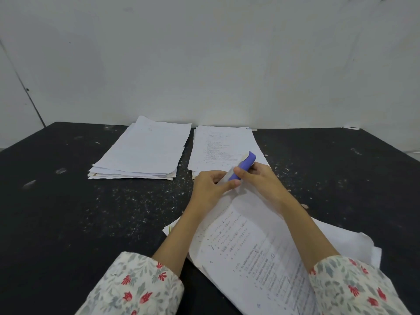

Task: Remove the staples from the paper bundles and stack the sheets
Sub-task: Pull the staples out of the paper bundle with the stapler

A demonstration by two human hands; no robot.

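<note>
A printed paper bundle lies slanted on the black table in front of me, its far corner lifted between my hands. My left hand pinches that corner of the bundle. My right hand grips a purple and white staple remover, whose tip points down at the held corner. The staple itself is hidden by my fingers. Two stacks of sheets lie at the back: a left stack with a nearly blank top sheet and a right stack with printed text.
A grey wall stands right behind the table's far edge. More loose white sheets lie under the bundle at the right. Small white paper scraps and specks are scattered over the dark tabletop. Floral sleeves cover both my forearms.
</note>
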